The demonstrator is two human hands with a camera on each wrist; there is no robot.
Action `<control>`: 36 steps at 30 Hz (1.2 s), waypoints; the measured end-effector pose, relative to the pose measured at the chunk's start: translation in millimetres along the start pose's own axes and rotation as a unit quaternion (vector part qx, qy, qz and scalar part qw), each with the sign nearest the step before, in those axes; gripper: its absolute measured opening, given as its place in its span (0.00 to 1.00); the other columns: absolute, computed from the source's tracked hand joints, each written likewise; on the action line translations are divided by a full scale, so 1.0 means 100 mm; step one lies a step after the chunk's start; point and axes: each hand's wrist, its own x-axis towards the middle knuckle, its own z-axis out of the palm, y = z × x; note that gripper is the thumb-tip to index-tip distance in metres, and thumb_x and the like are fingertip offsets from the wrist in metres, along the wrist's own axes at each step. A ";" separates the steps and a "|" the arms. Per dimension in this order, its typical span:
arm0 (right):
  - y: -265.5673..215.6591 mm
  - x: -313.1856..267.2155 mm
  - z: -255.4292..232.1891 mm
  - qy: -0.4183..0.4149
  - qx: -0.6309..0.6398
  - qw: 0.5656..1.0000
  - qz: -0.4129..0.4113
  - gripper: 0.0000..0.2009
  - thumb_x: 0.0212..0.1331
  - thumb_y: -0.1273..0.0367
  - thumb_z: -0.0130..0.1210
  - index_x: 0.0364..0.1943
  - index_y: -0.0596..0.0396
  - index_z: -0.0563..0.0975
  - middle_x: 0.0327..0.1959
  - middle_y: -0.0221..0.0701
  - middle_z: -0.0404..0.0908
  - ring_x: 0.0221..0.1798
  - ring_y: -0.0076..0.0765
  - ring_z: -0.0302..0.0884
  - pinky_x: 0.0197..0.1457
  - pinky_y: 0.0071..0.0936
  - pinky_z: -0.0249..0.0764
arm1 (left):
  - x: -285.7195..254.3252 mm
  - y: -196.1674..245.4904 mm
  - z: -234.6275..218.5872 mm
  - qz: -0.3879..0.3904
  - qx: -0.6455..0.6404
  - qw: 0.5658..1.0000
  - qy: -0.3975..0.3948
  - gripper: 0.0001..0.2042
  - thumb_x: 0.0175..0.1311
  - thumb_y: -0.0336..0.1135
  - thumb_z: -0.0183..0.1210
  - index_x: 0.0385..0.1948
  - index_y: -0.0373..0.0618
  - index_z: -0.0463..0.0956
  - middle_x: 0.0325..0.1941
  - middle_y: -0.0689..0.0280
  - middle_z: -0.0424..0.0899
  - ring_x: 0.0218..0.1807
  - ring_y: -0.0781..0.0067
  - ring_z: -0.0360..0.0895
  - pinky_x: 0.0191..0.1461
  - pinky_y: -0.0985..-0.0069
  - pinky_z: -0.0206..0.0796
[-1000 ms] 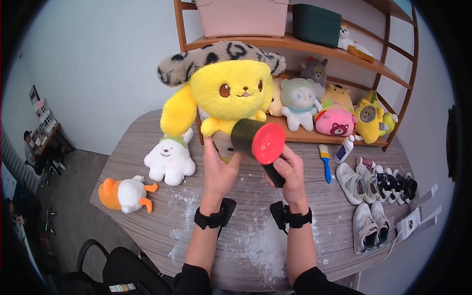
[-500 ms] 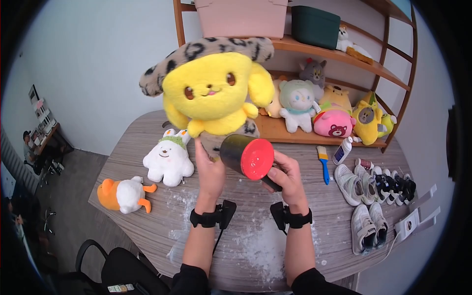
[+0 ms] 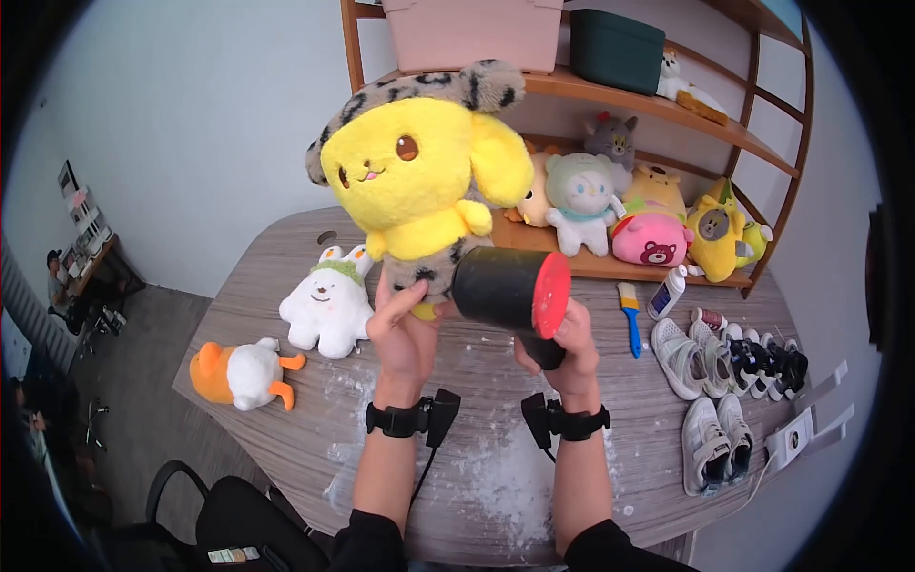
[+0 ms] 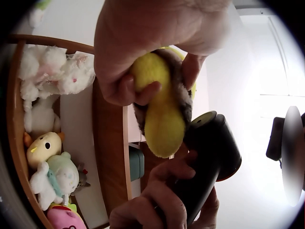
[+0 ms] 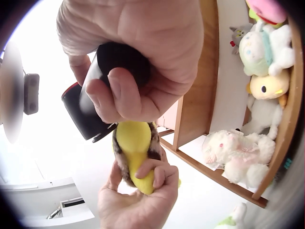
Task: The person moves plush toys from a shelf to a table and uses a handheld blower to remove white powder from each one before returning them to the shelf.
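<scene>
In the head view a yellow plush toy (image 3: 400,176) with a leopard-print hat is held upright above the table. My left hand (image 3: 404,345) grips it from below, fingers and thumb round its leopard-print lower body and yellow feet (image 4: 164,129). A black hair dryer (image 3: 496,289) with a red round end (image 3: 553,294) lies in my right hand (image 3: 574,355), whose fingers wrap its handle (image 5: 121,59). The dryer's barrel points left at the plush's lower body, close beside it, with the red end turned away.
A white plush (image 3: 329,310) and an orange-and-white plush (image 3: 246,372) lie on the left of the table (image 3: 315,429). To the right are a blue brush (image 3: 630,319), a white bottle (image 3: 667,293) and several shoes (image 3: 707,439). Behind stands a wooden shelf (image 3: 543,238) with plush toys. White powder marks the tabletop.
The plush has been tilted and turned, its face now pointing left instead of toward the right. The dryer dipped left, then came back right, and its red end now faces more to the right.
</scene>
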 end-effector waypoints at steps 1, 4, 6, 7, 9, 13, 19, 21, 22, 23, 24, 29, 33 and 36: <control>0.00 0.00 -0.03 -0.003 0.015 1.000 -0.003 0.23 0.58 0.58 0.55 0.47 0.67 0.75 0.33 0.40 0.77 0.14 0.25 0.66 0.15 0.22 0.59 | 0.00 0.01 -0.01 -0.004 -0.012 1.000 0.002 0.26 0.58 0.31 0.51 0.63 0.45 0.66 0.56 0.64 0.79 0.52 0.72 0.76 0.42 0.77 0.64; -0.03 0.01 -0.08 0.010 0.033 0.999 -0.001 0.22 0.59 0.60 0.54 0.47 0.67 0.75 0.34 0.40 0.77 0.15 0.25 0.66 0.16 0.21 0.60 | 0.04 -0.04 -0.23 0.001 -0.125 0.992 -0.013 0.24 0.57 0.34 0.48 0.58 0.39 0.71 0.58 0.60 0.80 0.59 0.59 0.76 0.62 0.62 0.68; -0.04 0.01 -0.11 0.000 0.042 0.999 0.016 0.21 0.58 0.60 0.54 0.47 0.67 0.75 0.33 0.40 0.77 0.15 0.25 0.66 0.15 0.22 0.60 | 0.03 -0.07 -0.27 0.009 -0.131 0.991 -0.019 0.23 0.56 0.35 0.47 0.53 0.38 0.74 0.55 0.59 0.81 0.56 0.59 0.78 0.61 0.62 0.70; -0.04 0.00 -0.14 -0.019 0.050 0.998 0.029 0.21 0.58 0.60 0.54 0.46 0.67 0.75 0.33 0.40 0.77 0.15 0.25 0.66 0.15 0.22 0.60 | 0.02 -0.08 -0.29 0.015 -0.134 0.991 -0.021 0.22 0.55 0.36 0.46 0.51 0.38 0.75 0.54 0.59 0.82 0.55 0.58 0.78 0.60 0.62 0.71; -0.02 0.01 -0.13 -0.043 0.049 0.997 0.044 0.23 0.57 0.58 0.54 0.46 0.68 0.74 0.32 0.41 0.77 0.14 0.26 0.65 0.15 0.23 0.60 | 0.04 -0.17 -0.50 0.034 -0.129 0.988 -0.076 0.18 0.64 0.38 0.44 0.48 0.38 0.76 0.51 0.59 0.83 0.51 0.63 0.80 0.58 0.67 0.72; 0.02 -0.03 -0.07 -0.065 0.035 0.996 0.045 0.26 0.54 0.55 0.56 0.43 0.69 0.74 0.29 0.43 0.79 0.13 0.29 0.66 0.14 0.25 0.59 | 0.02 -0.28 -0.70 0.062 -0.026 0.991 -0.112 0.19 0.73 0.42 0.43 0.54 0.37 0.73 0.53 0.60 0.80 0.54 0.70 0.78 0.59 0.73 0.69; -0.04 0.00 -0.06 -0.032 -0.023 0.998 0.044 0.24 0.52 0.55 0.60 0.40 0.66 0.75 0.27 0.40 0.79 0.15 0.27 0.68 0.15 0.24 0.61 | 0.11 -0.20 -0.35 0.043 0.175 0.980 -0.087 0.24 0.65 0.33 0.52 0.63 0.35 0.66 0.63 0.62 0.74 0.62 0.72 0.72 0.67 0.74 0.61; -0.04 -0.01 -0.11 -0.047 -0.037 0.997 0.044 0.24 0.54 0.57 0.60 0.45 0.66 0.75 0.28 0.36 0.78 0.17 0.23 0.67 0.17 0.21 0.60 | 0.08 -0.18 -0.32 0.032 0.150 0.987 -0.053 0.28 0.61 0.31 0.52 0.66 0.35 0.64 0.65 0.62 0.73 0.66 0.69 0.70 0.71 0.72 0.57; -0.05 -0.02 -0.14 -0.062 -0.032 0.997 0.036 0.25 0.55 0.59 0.59 0.51 0.66 0.75 0.29 0.32 0.78 0.19 0.19 0.65 0.19 0.19 0.59 | 0.07 -0.17 -0.33 0.031 0.134 0.989 -0.048 0.29 0.59 0.31 0.52 0.66 0.35 0.63 0.66 0.61 0.72 0.67 0.68 0.69 0.72 0.71 0.56; -0.05 -0.02 -0.16 -0.077 -0.028 0.996 0.028 0.26 0.57 0.61 0.59 0.56 0.65 0.75 0.30 0.29 0.78 0.21 0.16 0.63 0.21 0.17 0.58 | 0.06 -0.16 -0.34 0.029 0.118 0.992 -0.044 0.30 0.58 0.31 0.53 0.67 0.35 0.63 0.67 0.60 0.72 0.68 0.67 0.67 0.73 0.69 0.55; -0.07 -0.02 -0.15 -0.071 -0.038 0.996 0.030 0.25 0.57 0.62 0.59 0.56 0.65 0.75 0.30 0.28 0.78 0.21 0.15 0.63 0.21 0.16 0.57 | 0.05 -0.13 -0.34 0.021 0.054 0.998 -0.024 0.33 0.55 0.31 0.53 0.67 0.34 0.62 0.68 0.57 0.69 0.71 0.62 0.63 0.75 0.65 0.53; -0.02 0.00 -0.15 -0.086 -0.109 0.987 0.083 0.19 0.59 0.68 0.58 0.52 0.63 0.76 0.31 0.26 0.78 0.22 0.12 0.61 0.22 0.15 0.57 | -0.02 -0.01 -0.07 0.004 -0.019 0.997 -0.075 0.27 0.67 0.38 0.53 0.65 0.34 0.63 0.65 0.58 0.72 0.68 0.62 0.67 0.71 0.66 0.57; 0.01 0.01 -0.07 -0.073 -0.058 0.992 0.090 0.19 0.60 0.65 0.59 0.52 0.62 0.77 0.36 0.29 0.81 0.22 0.14 0.62 0.23 0.16 0.58 | 0.00 0.00 -0.03 -0.013 0.044 0.998 -0.035 0.23 0.70 0.38 0.55 0.62 0.36 0.67 0.62 0.60 0.75 0.64 0.66 0.71 0.68 0.68 0.60; 0.00 0.01 -0.06 -0.061 -0.016 0.995 0.072 0.20 0.61 0.63 0.58 0.52 0.63 0.77 0.36 0.30 0.81 0.20 0.15 0.64 0.22 0.16 0.58 | 0.05 -0.03 -0.06 0.001 0.078 0.996 -0.031 0.23 0.72 0.41 0.53 0.62 0.37 0.67 0.63 0.60 0.75 0.63 0.66 0.73 0.67 0.67 0.63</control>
